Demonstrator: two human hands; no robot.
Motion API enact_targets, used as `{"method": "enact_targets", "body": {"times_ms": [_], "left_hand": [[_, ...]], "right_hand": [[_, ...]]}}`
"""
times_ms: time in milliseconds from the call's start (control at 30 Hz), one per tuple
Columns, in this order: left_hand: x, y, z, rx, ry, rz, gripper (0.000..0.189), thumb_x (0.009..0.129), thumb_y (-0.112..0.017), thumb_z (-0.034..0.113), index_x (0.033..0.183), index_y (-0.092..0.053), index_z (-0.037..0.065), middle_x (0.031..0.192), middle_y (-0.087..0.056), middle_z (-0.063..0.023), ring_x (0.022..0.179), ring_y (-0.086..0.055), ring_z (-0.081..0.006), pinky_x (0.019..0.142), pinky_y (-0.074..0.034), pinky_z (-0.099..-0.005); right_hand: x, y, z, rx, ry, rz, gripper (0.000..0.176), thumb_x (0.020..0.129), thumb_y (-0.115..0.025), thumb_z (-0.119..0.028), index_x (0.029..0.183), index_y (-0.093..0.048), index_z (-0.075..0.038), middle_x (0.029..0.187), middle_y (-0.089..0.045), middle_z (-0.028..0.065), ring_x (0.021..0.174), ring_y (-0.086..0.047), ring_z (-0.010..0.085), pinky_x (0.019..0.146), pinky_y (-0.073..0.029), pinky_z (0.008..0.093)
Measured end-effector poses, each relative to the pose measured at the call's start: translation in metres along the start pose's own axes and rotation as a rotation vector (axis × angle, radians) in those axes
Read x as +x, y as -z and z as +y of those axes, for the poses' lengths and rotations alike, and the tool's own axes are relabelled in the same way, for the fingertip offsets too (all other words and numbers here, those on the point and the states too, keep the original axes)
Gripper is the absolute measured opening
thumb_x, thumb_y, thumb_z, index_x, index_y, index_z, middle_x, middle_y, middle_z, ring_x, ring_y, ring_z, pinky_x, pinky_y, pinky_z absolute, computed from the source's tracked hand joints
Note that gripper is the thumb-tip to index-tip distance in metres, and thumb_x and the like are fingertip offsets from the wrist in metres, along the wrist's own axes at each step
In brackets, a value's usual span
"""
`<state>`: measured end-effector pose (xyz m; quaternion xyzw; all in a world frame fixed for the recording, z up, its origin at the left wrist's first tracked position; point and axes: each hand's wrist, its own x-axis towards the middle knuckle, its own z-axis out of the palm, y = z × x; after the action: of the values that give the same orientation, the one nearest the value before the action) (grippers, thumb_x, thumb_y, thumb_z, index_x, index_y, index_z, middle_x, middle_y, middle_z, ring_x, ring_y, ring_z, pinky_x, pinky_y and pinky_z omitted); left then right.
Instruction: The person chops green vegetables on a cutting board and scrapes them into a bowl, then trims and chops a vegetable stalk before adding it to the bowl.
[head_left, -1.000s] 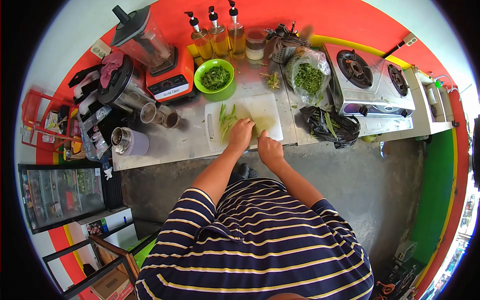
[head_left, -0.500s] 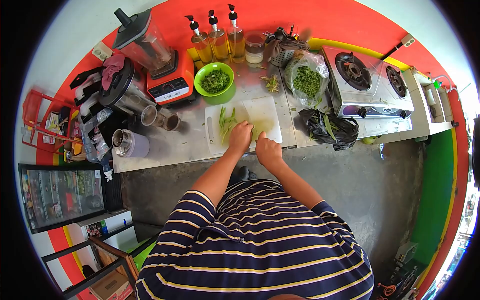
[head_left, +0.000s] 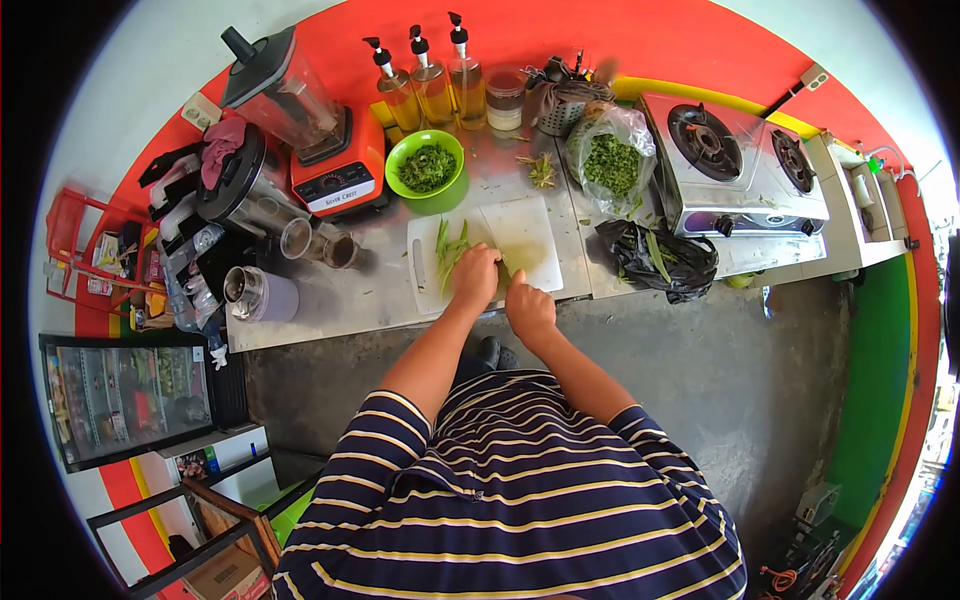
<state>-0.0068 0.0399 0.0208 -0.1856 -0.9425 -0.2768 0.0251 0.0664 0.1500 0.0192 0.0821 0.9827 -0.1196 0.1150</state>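
Note:
On a white cutting board (head_left: 540, 225) stained green lie several long green leaf strips (head_left: 448, 252). My left hand (head_left: 475, 276) is closed over the strips' right end, fingers curled and pressed to the board. Just right of it, my right hand (head_left: 530, 308) is wrapped round the handle of a knife (head_left: 504, 274). The blade points away from me beside my left fingertips, and much of it is hidden by the hands. Behind the board stands a green bowl (head_left: 430, 196) full of chopped greens (head_left: 427, 167).
A red blender (head_left: 340, 178), pump bottles (head_left: 432, 88) and cups (head_left: 297, 238) stand left and behind. To the right are a clear bag of chopped greens (head_left: 612, 165), a black plastic bag (head_left: 658, 262) and a gas stove (head_left: 745, 170). The steel counter's edge (head_left: 370, 328) runs in front of me.
The view has shifted slightly. Both hands stay at the board in nearly the same place, and the knife blade shows a little more between them.

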Motion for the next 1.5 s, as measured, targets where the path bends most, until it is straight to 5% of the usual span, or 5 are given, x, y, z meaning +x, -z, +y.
{"method": "enact_targets", "body": {"times_ms": [233, 300, 400, 867, 1500], "left_hand": [[0.004, -0.003, -0.001, 0.01, 0.105, -0.03, 0.012, 0.082, -0.064, 0.004, 0.089, -0.072, 0.008, 0.097, -0.067, -0.011, 0.096, -0.064, -0.0346, 0.079, -0.053, -0.0466], [0.003, -0.003, -0.001, 0.014, 0.12, -0.014, 0.011, 0.081, -0.065, 0.005, 0.089, -0.072, 0.008, 0.096, -0.067, -0.0113, 0.096, -0.064, -0.0345, 0.08, -0.053, -0.0464], [0.003, -0.003, -0.004, 0.007, 0.105, 0.013, 0.011, 0.079, -0.069, 0.006, 0.09, -0.072, 0.008, 0.096, -0.067, -0.0123, 0.097, -0.064, -0.0349, 0.08, -0.053, -0.0467], [0.006, 0.015, 0.0, 0.004, 0.465, -0.116, 0.029, 0.078, -0.083, 0.026, 0.09, -0.068, 0.004, 0.097, -0.071, -0.0165, 0.093, -0.069, -0.0382, 0.077, -0.054, -0.0497], [0.001, -0.006, -0.027, -0.088, 0.382, -0.007, 0.006, 0.075, -0.077, 0.011, 0.077, -0.076, 0.005, 0.075, -0.071, -0.0176, 0.075, -0.071, -0.0337, 0.071, -0.055, -0.0436]], "right_hand": [[-0.003, 0.007, 0.0, -0.013, 0.019, 0.009, 0.027, 0.103, -0.051, -0.03, 0.102, -0.048, -0.004, 0.081, -0.074, 0.0167, 0.075, -0.075, 0.0318, 0.063, -0.06, 0.0414], [-0.01, 0.004, -0.001, 0.001, -0.002, -0.007, 0.013, 0.097, -0.049, -0.015, 0.103, -0.051, -0.003, 0.083, -0.075, 0.0164, 0.075, -0.075, 0.0308, 0.063, -0.061, 0.0408], [0.007, 0.002, 0.002, -0.008, 0.026, 0.028, 0.028, 0.103, -0.052, -0.031, 0.103, -0.049, -0.003, 0.081, -0.074, 0.0167, 0.077, -0.075, 0.0331, 0.065, -0.06, 0.0418], [0.001, 0.014, -0.008, -0.009, 0.003, -0.023, 0.025, 0.102, -0.051, -0.028, 0.105, -0.049, -0.003, 0.086, -0.074, 0.0185, 0.081, -0.075, 0.0329, 0.069, -0.06, 0.0418], [-0.003, 0.007, -0.016, 0.041, -0.022, -0.069, 0.022, 0.099, -0.052, -0.022, 0.107, -0.048, -0.001, 0.089, -0.074, 0.0199, 0.084, -0.075, 0.0343, 0.073, -0.06, 0.0431]]}}
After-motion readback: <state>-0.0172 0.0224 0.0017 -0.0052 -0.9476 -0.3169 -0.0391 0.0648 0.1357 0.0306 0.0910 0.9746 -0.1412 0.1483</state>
